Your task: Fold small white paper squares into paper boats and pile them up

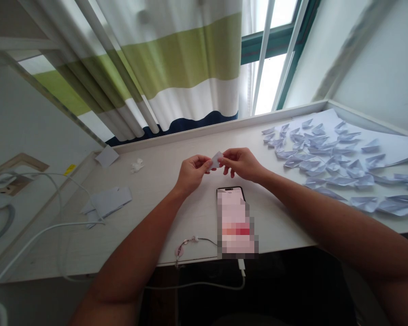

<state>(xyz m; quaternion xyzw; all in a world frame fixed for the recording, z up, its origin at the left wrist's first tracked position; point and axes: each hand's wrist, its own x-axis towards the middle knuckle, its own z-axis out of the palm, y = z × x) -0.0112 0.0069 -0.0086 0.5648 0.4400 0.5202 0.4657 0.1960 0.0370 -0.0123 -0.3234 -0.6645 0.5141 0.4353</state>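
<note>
Between my two hands, a little above the white desk, is a small folded piece of white paper. My left hand pinches its left side between thumb and fingers. On the right side, the thumb and forefinger of my right hand grip the paper's edge, with the other fingers curled loosely below. Just below my hands lies a phone with its screen lit and partly blurred out. To the right, many folded paper boats are spread over the desk.
A stack of paper sheets and a square sheet lie at left, near a crumpled scrap. White cables cross the left side; one runs to the phone. A beaded strap hangs at the front edge. Behind are curtains.
</note>
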